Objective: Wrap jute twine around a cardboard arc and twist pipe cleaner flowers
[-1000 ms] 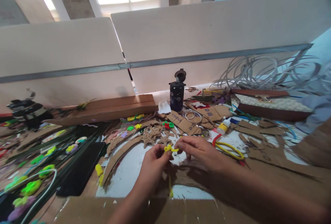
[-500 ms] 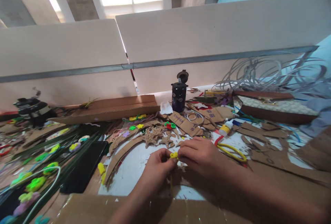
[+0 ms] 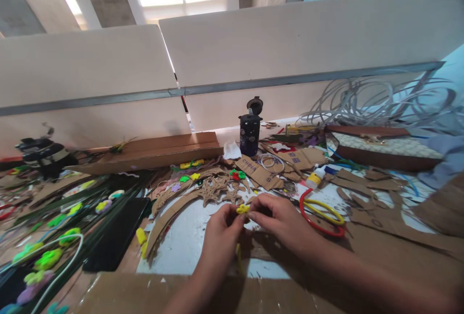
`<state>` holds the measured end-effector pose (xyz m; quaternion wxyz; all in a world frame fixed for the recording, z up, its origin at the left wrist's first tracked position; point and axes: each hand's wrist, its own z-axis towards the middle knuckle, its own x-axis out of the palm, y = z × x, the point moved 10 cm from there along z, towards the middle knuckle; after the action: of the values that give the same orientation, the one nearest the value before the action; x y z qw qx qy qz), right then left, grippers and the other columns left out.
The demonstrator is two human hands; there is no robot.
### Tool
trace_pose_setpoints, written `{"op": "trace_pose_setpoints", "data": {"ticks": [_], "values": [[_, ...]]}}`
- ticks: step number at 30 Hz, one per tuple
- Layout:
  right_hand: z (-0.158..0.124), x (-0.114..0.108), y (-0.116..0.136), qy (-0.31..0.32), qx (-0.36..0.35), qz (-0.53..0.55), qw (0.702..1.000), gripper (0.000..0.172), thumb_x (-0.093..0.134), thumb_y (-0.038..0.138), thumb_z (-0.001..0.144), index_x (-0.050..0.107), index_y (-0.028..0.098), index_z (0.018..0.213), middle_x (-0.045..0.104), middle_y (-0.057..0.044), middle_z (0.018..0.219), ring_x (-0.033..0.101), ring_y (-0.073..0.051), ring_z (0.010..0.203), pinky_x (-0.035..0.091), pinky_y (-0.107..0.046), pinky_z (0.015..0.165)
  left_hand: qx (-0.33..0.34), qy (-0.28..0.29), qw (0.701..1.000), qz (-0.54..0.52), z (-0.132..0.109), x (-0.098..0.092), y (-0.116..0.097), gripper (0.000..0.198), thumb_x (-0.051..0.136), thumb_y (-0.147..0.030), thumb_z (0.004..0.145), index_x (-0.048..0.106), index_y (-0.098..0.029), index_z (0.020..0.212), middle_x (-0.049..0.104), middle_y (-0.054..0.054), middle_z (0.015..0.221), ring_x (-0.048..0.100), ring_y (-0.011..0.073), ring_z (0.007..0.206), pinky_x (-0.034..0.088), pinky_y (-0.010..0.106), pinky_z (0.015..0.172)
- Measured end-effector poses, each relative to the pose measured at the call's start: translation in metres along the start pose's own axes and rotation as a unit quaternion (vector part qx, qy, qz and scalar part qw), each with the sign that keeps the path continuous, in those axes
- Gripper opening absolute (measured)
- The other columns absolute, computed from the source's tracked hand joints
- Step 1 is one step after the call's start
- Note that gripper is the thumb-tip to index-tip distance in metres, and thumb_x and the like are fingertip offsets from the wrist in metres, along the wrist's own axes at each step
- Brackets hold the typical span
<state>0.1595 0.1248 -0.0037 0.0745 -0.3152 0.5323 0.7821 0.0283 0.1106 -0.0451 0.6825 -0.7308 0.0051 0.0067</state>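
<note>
A small yellow pipe-cleaner flower (image 3: 242, 208) is pinched between both hands, low in the middle of the view. My left hand (image 3: 224, 224) grips its left side with thumb and forefinger. My right hand (image 3: 271, 213) holds the right side in a fingertip pinch. A thin yellow stem (image 3: 239, 256) hangs below the left fingers. Just beyond the hands lie twine-wrapped stars (image 3: 212, 191) and a curved cardboard strip (image 3: 170, 217). Red and yellow loops (image 3: 322, 220), like scissor handles, are beside my right forearm.
A black bottle (image 3: 249, 133) with its lid up stands at the back. A glue bottle (image 3: 316, 177), cardboard scraps (image 3: 366, 183) and a patterned handbag (image 3: 387, 147) lie rightward. On the left are a dark phone-like slab (image 3: 118, 236) and several fuzzy flowers (image 3: 49, 258).
My right hand has turned and drawn back slightly, showing more of the yellow flower. More of the red loop is uncovered. The flower has risen a little.
</note>
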Motion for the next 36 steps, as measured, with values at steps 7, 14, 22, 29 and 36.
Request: {"op": "trace_pose_setpoints", "data": {"ticks": [7, 14, 22, 29, 36], "values": [[-0.006, 0.0, 0.043, 0.009, -0.225, -0.183, 0.957, 0.013, 0.059, 0.012, 0.092, 0.07, 0.019, 0.094, 0.069, -0.005, 0.09, 0.063, -0.019, 0.082, 0.045, -0.03, 0.074, -0.07, 0.054, 0.992, -0.088, 0.002, 0.005, 0.014, 0.033, 0.081, -0.042, 0.067, 0.058, -0.018, 0.068, 0.053, -0.003, 0.057, 0.045, 0.0095, 0.049, 0.033, 0.023, 0.05], [-0.01, 0.006, 0.049, 0.005, -0.274, -0.26, 0.926, 0.012, 0.061, 0.01, 0.09, 0.068, 0.018, 0.085, 0.068, -0.004, 0.081, 0.061, -0.018, 0.074, 0.042, -0.029, 0.069, -0.018, 0.076, 0.996, 0.048, 0.001, 0.002, 0.002, 0.017, 0.073, -0.029, 0.074, 0.062, -0.018, 0.068, 0.056, -0.001, 0.062, 0.047, 0.0133, 0.059, 0.034, 0.024, 0.055], [-0.01, 0.006, 0.039, 0.03, -0.185, -0.2, 0.962, 0.007, 0.064, 0.013, 0.089, 0.064, 0.019, 0.086, 0.066, -0.002, 0.082, 0.061, -0.018, 0.075, 0.042, -0.028, 0.069, 0.019, 0.102, 0.986, 0.132, -0.006, 0.007, -0.008, 0.002, 0.065, -0.018, 0.076, 0.064, -0.017, 0.075, 0.061, 0.002, 0.07, 0.054, 0.0166, 0.069, 0.039, 0.026, 0.062], [-0.009, -0.001, 0.043, 0.027, -0.203, -0.19, 0.96, 0.008, 0.062, 0.013, 0.091, 0.067, 0.019, 0.09, 0.069, -0.002, 0.084, 0.063, -0.018, 0.078, 0.043, -0.028, 0.072, 0.012, 0.096, 0.99, 0.107, -0.005, 0.006, -0.006, 0.008, 0.068, -0.023, 0.078, 0.063, -0.018, 0.074, 0.061, 0.002, 0.069, 0.053, 0.0165, 0.067, 0.04, 0.027, 0.062], [-0.014, -0.003, 0.054, -0.003, -0.265, -0.238, 0.934, 0.013, 0.056, 0.016, 0.095, 0.067, 0.02, 0.09, 0.07, -0.004, 0.083, 0.063, -0.019, 0.076, 0.041, -0.03, 0.069, 0.007, 0.083, 0.996, 0.045, -0.005, 0.005, -0.005, 0.012, 0.072, -0.022, 0.072, 0.063, -0.019, 0.065, 0.058, 0.001, 0.062, 0.05, 0.0155, 0.061, 0.036, 0.025, 0.057]]}}
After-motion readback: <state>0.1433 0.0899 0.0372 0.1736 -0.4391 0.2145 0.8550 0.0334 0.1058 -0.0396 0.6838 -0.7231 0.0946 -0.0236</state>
